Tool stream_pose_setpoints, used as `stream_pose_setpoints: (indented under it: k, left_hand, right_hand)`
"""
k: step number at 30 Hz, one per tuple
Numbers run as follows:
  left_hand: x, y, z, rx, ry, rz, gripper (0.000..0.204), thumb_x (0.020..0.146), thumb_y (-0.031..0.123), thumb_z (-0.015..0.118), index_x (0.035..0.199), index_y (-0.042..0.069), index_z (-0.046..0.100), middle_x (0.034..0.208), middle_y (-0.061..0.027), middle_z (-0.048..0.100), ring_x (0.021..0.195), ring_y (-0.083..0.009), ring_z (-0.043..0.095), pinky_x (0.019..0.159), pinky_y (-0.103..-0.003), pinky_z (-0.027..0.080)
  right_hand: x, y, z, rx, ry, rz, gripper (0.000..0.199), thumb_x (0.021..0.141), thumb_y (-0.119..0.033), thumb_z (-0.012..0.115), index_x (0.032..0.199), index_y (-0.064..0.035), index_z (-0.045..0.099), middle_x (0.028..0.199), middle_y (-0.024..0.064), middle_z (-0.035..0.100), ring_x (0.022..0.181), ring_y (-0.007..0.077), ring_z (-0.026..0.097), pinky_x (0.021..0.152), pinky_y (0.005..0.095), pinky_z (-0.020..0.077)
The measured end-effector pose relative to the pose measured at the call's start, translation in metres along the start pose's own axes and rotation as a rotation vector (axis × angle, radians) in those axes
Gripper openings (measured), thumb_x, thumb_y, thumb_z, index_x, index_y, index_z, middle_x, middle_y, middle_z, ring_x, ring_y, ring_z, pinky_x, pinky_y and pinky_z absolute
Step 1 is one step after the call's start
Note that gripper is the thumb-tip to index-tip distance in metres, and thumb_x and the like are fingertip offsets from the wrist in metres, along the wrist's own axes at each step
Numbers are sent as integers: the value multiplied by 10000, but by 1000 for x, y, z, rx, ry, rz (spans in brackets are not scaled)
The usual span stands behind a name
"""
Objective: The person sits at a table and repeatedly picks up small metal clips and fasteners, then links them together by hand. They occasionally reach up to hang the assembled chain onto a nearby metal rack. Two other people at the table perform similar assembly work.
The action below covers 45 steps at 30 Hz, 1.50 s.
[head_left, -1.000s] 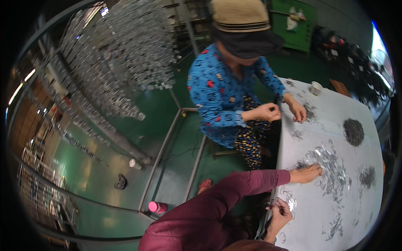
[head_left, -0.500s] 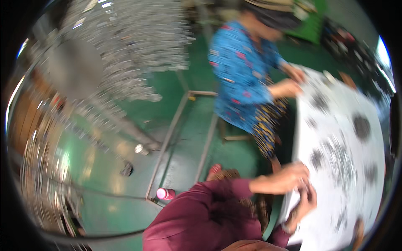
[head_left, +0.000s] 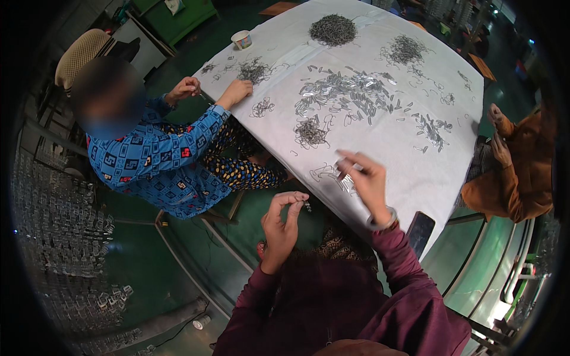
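Note:
My left hand [head_left: 280, 231] is closed in a pinch just off the table's near edge. From its fingertips hangs a small shiny metal piece [head_left: 307, 206], too small to name exactly. My right hand [head_left: 369, 181] hovers over the table, slightly blurred, its fingers apart and nothing visible in them. Under its fingertips lies a small group of bent wire loops [head_left: 323, 172] and flat metal strips [head_left: 346, 184]. Farther in are a tangled pile of wire hooks [head_left: 311, 133] and a wide scatter of flat metal strips [head_left: 338, 92].
A white-covered table [head_left: 386, 154] carries more dark wire heaps [head_left: 332, 29], a paper cup [head_left: 241, 40] and a phone [head_left: 420, 232] near my right arm. A co-worker in a blue patterned shirt [head_left: 166, 142] handles wire at the left. Another person in brown [head_left: 522, 160] sits right.
The view has turned to the right, bringing the table to the middle. My hands, together before, are now apart, the right over the metal pieces and the left off the edge.

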State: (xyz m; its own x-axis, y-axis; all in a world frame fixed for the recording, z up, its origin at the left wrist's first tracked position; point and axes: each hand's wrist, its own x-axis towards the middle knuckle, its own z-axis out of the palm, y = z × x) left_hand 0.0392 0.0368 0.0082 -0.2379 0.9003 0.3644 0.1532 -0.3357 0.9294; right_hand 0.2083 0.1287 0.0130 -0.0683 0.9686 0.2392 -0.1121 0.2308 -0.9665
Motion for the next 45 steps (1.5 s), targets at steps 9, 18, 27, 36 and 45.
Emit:
stream_pose_setpoints:
  k: [9, 18, 27, 36, 45]
  left_hand:
    - [-9, -13, -16, 82, -124, 92, 137, 854, -110, 538, 935, -1, 519, 928, -127, 599, 873, -202, 612, 792, -327, 503]
    - [-2, -15, -13, 131, -204, 102, 137, 829, -93, 586, 916, 3, 541, 910, -122, 623, 850, -198, 629, 762, -289, 508]
    - [7, -8, -8, 307, -235, 153, 123, 816, -26, 641, 904, 5, 561, 884, -102, 624, 821, -196, 631, 707, -289, 495]
    - [79, -35, 2, 33, -88, -135, 260, 854, 6, 538, 1105, -46, 578, 1038, -155, 647, 1010, -203, 599, 814, -308, 470]
    - [231, -189, 105, 1031, -423, 236, 115, 819, 69, 573, 859, -5, 650, 899, -172, 620, 918, -332, 572, 762, -433, 480]
  right_hand:
    - [181, 179, -131, -1218, -10, -162, 247, 652, 6, 606, 887, 48, 669, 796, 269, 614, 721, 420, 606, 662, 442, 498]
    - [69, 61, -37, -295, -379, 187, 343, 708, 36, 614, 1049, 56, 641, 791, 92, 672, 721, 95, 640, 666, 231, 511]
    - [-34, -19, 30, 46, -187, 145, 262, 747, 95, 637, 1002, 44, 663, 880, 94, 669, 771, 105, 644, 701, 211, 524]
    - [-27, -10, 21, 282, -192, 361, 197, 751, 103, 643, 943, 63, 662, 872, 74, 658, 784, 106, 643, 700, 209, 524]
    - [-25, -4, 29, 242, -226, 389, 173, 755, 73, 665, 910, 0, 693, 841, 37, 653, 745, 66, 627, 666, 185, 494]
